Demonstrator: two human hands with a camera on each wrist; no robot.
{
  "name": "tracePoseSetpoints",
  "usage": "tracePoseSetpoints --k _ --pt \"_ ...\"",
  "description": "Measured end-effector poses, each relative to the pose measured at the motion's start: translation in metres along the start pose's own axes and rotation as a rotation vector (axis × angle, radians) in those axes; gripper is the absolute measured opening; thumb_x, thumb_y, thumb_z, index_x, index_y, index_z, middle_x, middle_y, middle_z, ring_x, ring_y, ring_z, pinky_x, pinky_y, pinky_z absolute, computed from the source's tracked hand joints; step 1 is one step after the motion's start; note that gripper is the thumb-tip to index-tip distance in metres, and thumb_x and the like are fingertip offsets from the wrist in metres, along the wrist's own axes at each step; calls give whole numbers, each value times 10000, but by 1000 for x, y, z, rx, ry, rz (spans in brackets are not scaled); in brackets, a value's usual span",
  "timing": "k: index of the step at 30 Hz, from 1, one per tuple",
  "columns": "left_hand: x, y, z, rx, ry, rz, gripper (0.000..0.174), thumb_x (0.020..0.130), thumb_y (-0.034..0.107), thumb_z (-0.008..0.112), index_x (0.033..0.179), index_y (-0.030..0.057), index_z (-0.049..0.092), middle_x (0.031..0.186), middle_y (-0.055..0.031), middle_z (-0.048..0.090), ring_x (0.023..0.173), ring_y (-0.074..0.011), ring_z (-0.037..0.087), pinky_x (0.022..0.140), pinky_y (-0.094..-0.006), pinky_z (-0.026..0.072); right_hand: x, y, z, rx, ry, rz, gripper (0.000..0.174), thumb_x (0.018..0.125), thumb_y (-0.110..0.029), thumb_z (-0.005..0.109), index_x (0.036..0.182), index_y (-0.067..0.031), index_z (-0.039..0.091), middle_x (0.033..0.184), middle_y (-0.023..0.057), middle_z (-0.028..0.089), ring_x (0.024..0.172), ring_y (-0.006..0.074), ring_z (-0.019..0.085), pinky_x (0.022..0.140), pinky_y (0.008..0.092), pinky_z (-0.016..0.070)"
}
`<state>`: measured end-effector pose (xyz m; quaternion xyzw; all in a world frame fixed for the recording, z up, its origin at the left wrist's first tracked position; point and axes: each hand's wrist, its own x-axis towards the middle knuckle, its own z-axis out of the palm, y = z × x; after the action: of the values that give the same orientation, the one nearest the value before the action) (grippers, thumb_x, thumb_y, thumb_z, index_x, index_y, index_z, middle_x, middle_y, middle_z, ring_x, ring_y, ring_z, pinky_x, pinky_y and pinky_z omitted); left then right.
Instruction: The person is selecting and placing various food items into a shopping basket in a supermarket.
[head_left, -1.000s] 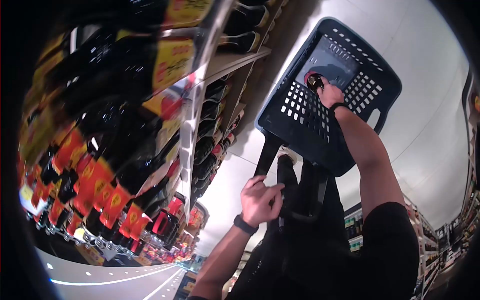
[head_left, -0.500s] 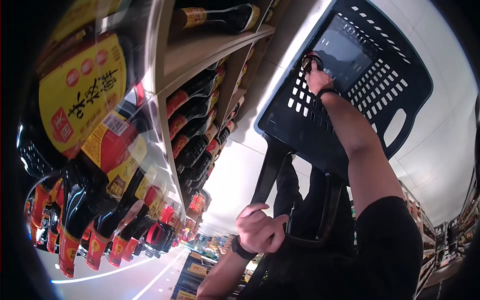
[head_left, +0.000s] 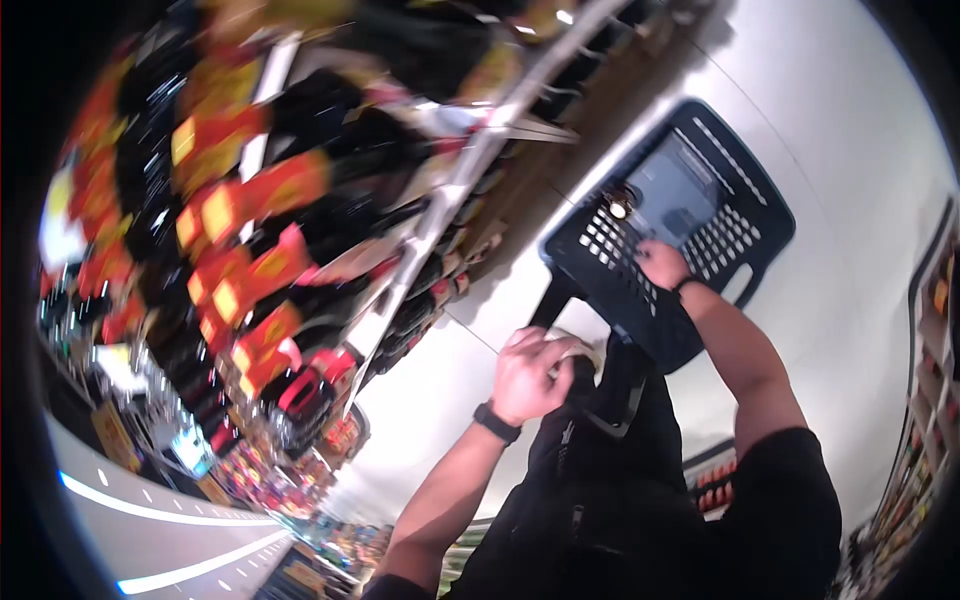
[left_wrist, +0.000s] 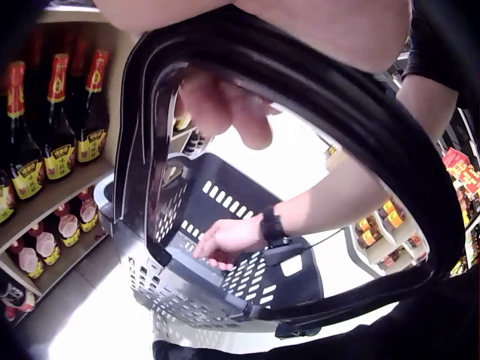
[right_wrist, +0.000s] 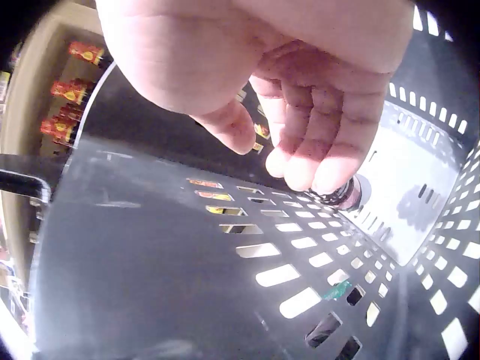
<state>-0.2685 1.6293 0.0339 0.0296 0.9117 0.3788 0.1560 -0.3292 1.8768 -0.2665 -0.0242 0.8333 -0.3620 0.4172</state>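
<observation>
My left hand grips the black handle of a dark perforated basket; in the left wrist view its fingers curl round the handle. My right hand is inside the basket, empty, with fingers loosely bent, as the right wrist view shows of this hand. A dark bottle sits in the basket's far left corner, apart from the right fingers in the head view. Beyond the fingertips in the right wrist view, part of it shows; the hand hides the rest.
Shelves of bottles with red and yellow labels run along the left, blurred in the head view. Pale floor surrounds the basket. More shelving stands at the far right.
My right hand has let go of the bottle and drawn back from it towards me. The bottle remains in the basket corner. My left hand still grips the handle; the head view has shifted.
</observation>
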Motion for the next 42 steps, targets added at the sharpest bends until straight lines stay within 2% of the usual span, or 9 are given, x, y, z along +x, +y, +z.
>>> tracePoseSetpoints --k 6,14,18,21,23,30,34,37,42 --pt "-78 25 -25 -92 318 -223 592 822 91 661 1385 19 490 1369 -215 553 1306 -390 487 1106 -442 392 -81 -41 -39 73 -75 32 332 872 -254 679 1078 5 709 1014 206 727 990 351 697 868 405 534" --pt "-379 -74 72 -571 478 -819 349 901 163 633 1214 11 655 896 -129 728 843 -171 700 794 -330 565 -214 -176 -15 454 -273 -2 445 1024 -415 551 1110 1 683 775 13 649 655 90 603 596 237 494" --pt "-571 -106 225 -1168 914 -1160 282 911 128 580 1118 -49 652 888 -150 726 723 -212 712 593 -314 572 -290 -213 9 455 -215 -35 366 1012 -376 595 1069 -17 643 753 26 630 605 110 602 536 257 487" --pt "-684 -79 329 -1294 864 -1478 201 939 153 577 950 -36 644 949 -201 742 704 -270 735 595 -369 610 -268 -171 38 174 -79 -290 206 912 -227 710 911 -36 635 648 28 576 516 126 567 469 288 449" --pt "-726 -38 374 -1596 963 -1678 277 958 152 571 1173 -21 593 1060 -220 721 822 -319 736 660 -404 616 -265 -175 48 180 30 -212 216 893 -215 714 791 -45 628 582 25 546 451 142 531 424 305 422" --pt "-737 23 420 -907 385 -1256 222 963 173 551 1050 -16 628 989 -209 731 715 -298 714 600 -381 584 -262 -193 70 104 141 -53 287 869 -204 708 653 -51 596 538 50 514 387 196 485 385 372 382" --pt "-722 -9 435 -139 753 -791 226 941 164 594 1062 -17 652 981 -207 733 746 -297 722 596 -373 573 -261 -188 85 31 154 31 288 856 -201 709 643 -52 586 547 58 508 406 214 492 387 381 383" --pt "-705 0 360 -1510 1235 -1215 250 925 146 616 1104 -23 663 962 -207 735 750 -297 733 586 -376 588 -276 -184 100 10 169 51 320 856 -217 706 618 -61 559 528 58 489 398 215 478 395 383 379" --pt "-735 -58 351 -1658 1259 -1247 277 913 139 628 1133 -28 659 950 -211 737 739 -298 741 631 -381 622 -277 -160 123 -123 157 -58 310 848 -189 712 608 -45 579 529 64 508 399 211 477 400 389 373"
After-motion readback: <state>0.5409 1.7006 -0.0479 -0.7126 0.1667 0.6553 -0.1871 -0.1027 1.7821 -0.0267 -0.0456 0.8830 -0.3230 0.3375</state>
